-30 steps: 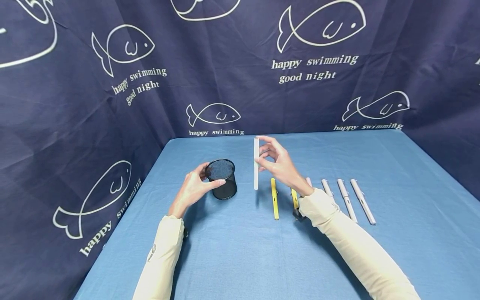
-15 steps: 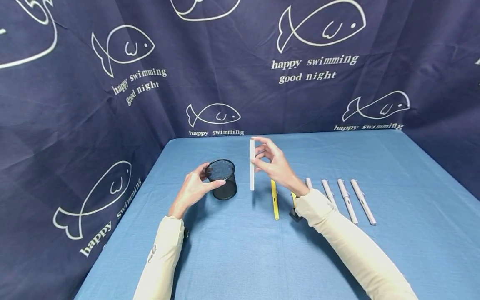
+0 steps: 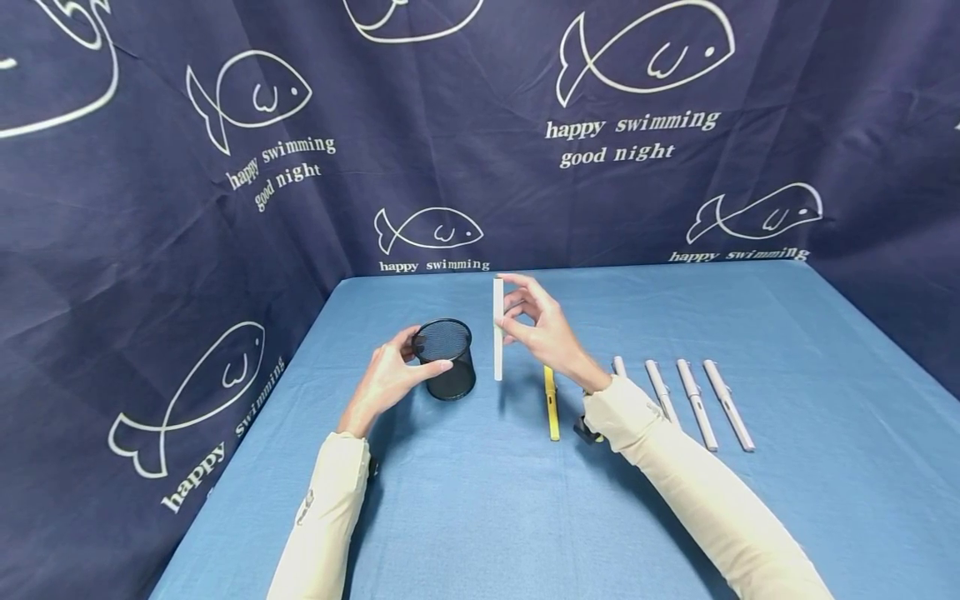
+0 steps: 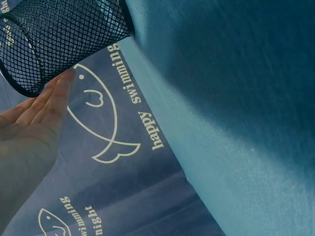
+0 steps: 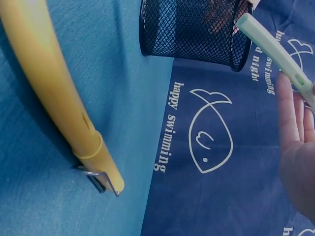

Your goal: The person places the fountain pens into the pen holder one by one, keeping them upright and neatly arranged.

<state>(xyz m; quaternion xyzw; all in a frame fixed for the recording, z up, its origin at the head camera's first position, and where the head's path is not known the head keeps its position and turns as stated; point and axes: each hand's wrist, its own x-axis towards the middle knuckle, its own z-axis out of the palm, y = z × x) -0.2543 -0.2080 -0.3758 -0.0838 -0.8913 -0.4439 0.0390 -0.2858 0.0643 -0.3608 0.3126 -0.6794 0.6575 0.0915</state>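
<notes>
I see the left hand [image 3: 392, 369] gripping the black mesh cup [image 3: 452, 381] between thumb and fingers. Just right of the cup, the right hand's [image 3: 546, 329] fingers pinch a white pen [image 3: 498, 358] upright; I spot a yellow pen [image 3: 552, 414] lying farther right.

In head view, looks bright & evenly lit from above; shows soft shadows on blue cloth [image 3: 465, 517] beside L sleeve [image 3: 326, 492] & R sleeve [image 3: 697, 479]. Renders white pen [image 3: 498, 342] nearly blown out. Stretches a bit at edges. In L wrist view, looks dim, bluish, grainy, w/ broad dark shadow across blue cloth. In R wrist view, looks teal-tinted; shows close-up yellow pen [image 5: 56, 83] slightly soft.
</notes>
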